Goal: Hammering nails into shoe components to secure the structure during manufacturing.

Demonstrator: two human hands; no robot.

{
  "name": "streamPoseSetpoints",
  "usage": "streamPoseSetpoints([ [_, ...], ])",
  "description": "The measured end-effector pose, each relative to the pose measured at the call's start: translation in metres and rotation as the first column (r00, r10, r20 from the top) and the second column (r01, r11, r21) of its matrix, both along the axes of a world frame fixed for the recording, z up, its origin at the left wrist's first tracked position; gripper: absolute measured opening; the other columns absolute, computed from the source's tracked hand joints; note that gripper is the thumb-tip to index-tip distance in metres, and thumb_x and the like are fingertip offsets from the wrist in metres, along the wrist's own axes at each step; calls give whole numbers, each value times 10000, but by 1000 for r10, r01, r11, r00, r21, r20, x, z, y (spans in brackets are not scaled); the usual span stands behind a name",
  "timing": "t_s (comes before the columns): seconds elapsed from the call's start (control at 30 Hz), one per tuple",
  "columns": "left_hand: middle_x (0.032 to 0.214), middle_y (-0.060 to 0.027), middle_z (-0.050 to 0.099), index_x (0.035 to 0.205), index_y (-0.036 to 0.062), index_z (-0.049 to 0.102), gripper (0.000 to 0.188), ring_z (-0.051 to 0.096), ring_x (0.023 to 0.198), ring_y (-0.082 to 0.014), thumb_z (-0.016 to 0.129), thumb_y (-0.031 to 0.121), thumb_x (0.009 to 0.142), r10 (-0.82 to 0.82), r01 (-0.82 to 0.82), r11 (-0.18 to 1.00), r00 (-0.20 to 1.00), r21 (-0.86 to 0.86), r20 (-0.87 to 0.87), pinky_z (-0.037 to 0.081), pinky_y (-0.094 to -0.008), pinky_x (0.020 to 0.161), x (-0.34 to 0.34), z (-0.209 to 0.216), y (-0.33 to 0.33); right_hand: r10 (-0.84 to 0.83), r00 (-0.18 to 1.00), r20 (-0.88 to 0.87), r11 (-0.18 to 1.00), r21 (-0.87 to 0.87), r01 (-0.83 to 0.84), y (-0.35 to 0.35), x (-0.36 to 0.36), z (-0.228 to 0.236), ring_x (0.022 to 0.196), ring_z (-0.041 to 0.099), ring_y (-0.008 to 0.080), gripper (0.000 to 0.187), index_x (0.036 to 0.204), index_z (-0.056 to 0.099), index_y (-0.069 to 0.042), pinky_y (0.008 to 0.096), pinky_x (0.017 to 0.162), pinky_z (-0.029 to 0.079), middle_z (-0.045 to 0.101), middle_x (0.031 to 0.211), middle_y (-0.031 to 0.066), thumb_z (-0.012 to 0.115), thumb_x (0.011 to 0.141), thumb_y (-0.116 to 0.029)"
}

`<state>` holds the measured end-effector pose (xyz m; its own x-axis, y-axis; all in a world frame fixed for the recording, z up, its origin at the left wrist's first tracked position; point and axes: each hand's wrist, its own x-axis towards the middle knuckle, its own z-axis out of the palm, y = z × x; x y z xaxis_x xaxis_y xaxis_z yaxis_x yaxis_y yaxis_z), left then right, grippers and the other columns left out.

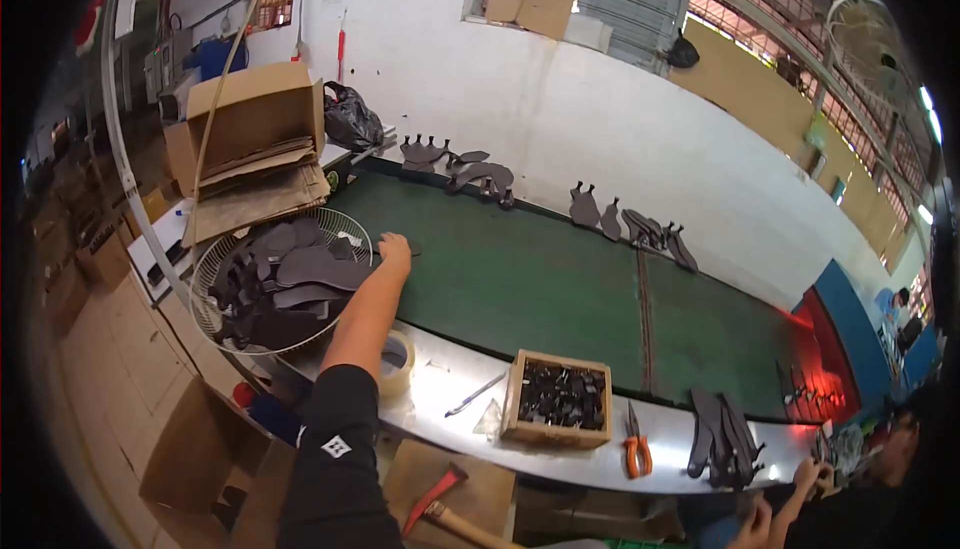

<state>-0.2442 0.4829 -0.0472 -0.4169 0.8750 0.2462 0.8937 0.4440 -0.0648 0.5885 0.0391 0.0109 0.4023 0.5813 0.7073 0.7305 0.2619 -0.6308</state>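
My left hand reaches over the near-left end of a green conveyor belt, its fingers closed around a thin dark grey flat piece. Most of that piece is hidden by the hand. Beside my forearm stands a round white wire basket, heaped with dark grey sole-shaped pieces. A roll of tape lies just right of my forearm on the metal ledge. I cannot see my right hand.
On the metal ledge lie a pen, a wooden box of small black parts, orange-handled pliers and dark strips. Below is a red-headed hammer-like tool. A co-worker's hands are at lower right. Cardboard boxes stand left.
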Motion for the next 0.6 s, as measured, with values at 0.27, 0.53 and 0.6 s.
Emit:
streamPoseSetpoints([
  [0.27,1578,-110,292,1575,185,70,1183,393,1380,-337,835,24,687,-32,-289,775,871,-562,-491,385,-535,1055,-47,-45,57,-225,889,-398,915,-401,52,-152,-55,25,668,563,127,188,802,601,-8,268,594,467,618,751,59,544,974,-58],
  [0.53,1063,-85,681,1070,82,730,240,682,992,-260,531,133,947,85,-111,987,976,-119,-200,517,-478,796,-50,-41,46,-201,846,-494,935,-354,16,-159,-36,-4,703,587,163,174,896,562,-1,304,649,508,613,770,76,602,990,-142],
  [0.6,1016,-74,681,1031,56,733,241,673,1005,-268,540,158,930,42,-39,999,982,19,-186,521,-458,806,-36,-31,35,-154,840,-520,946,-324,-28,-145,-45,-4,690,579,150,256,900,572,-4,300,649,502,625,778,75,657,968,-235],
])
